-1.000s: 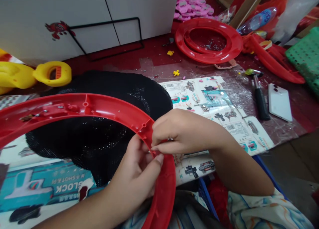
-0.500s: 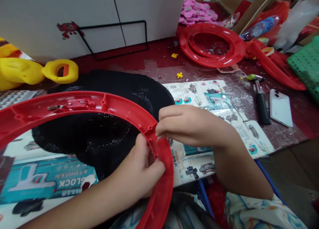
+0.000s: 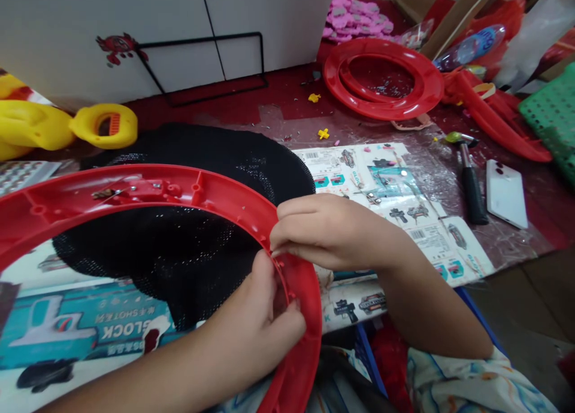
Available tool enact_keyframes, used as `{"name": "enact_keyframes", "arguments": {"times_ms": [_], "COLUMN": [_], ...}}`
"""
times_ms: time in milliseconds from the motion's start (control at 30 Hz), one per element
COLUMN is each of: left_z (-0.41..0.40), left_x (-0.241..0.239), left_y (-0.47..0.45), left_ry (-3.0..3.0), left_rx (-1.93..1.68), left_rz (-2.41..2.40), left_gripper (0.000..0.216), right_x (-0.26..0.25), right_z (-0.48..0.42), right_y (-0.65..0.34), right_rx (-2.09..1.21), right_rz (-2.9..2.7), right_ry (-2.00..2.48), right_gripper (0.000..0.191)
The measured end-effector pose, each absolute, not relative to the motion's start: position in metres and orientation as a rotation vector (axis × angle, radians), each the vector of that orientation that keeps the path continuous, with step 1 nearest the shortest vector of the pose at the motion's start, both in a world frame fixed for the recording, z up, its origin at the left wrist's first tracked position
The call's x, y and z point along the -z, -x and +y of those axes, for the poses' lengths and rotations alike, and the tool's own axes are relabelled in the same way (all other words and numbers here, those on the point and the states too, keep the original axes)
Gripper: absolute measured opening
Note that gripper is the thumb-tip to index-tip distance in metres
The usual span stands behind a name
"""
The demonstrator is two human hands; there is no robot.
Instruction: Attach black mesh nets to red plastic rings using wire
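Note:
A large red plastic ring [image 3: 148, 191] is held tilted over a black mesh net [image 3: 197, 161] on the table. My left hand [image 3: 265, 326] grips the ring's inner right rim, thumb and fingers pinched on the edge. My right hand [image 3: 332, 230] is closed over the same stretch of rim from the outer side, fingertips pressed at the rim beside the left thumb. Whether the net's edge is caught between the fingers is hidden.
A second red ring [image 3: 381, 78] lies at the back right beside pink pieces [image 3: 354, 15]. A hammer [image 3: 469, 176] and a white phone [image 3: 505, 194] lie right. Yellow plastic parts [image 3: 67, 125] sit left. Printed cardboard sheets [image 3: 404, 203] cover the table; a green basket [image 3: 550, 111] stands far right.
The ring has turned a little in my hands; its ribs and screw posts have shifted rightward along the rim. My left hand has slid lower on the rim. My right hand has stayed on the rim.

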State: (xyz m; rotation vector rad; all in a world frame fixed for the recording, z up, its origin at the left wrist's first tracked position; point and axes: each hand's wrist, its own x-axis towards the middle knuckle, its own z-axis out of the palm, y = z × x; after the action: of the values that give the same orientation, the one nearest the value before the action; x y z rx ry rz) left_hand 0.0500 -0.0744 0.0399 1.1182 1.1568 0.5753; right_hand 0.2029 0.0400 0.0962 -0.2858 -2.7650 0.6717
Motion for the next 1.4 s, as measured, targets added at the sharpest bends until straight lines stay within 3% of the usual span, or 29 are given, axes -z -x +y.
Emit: {"name": "enact_keyframes", "arguments": {"times_ms": [267,700,1000,1400], "left_z": [-0.075,-0.068,-0.073,-0.07], "left_x": [-0.043,-0.046,-0.048,-0.039], "left_y": [-0.049,-0.056,-0.049,-0.053], "left_ry": [-1.074,-0.986,-0.965,-1.054], "left_rx": [-0.6,-0.691,-0.624,-0.673], "left_rz": [1.054,0.912,0.954,0.988], "left_gripper": [0.039,0.039,0.038,0.041], "right_x": [-0.097,-0.099,-0.099,-0.093], "right_z": [0.047,0.042,0.048,0.042], "right_y": [-0.21,-0.21,-0.209,-0.206], "right_rx": [-0.792,-0.39,-0.725,-0.661], "right_rz": [-2.714,-2.766,-2.699,-2.622], "right_ry": [0.221,0.168,0.122,0.253], "right_gripper": [0.014,0.027,0.021,0.019]}}
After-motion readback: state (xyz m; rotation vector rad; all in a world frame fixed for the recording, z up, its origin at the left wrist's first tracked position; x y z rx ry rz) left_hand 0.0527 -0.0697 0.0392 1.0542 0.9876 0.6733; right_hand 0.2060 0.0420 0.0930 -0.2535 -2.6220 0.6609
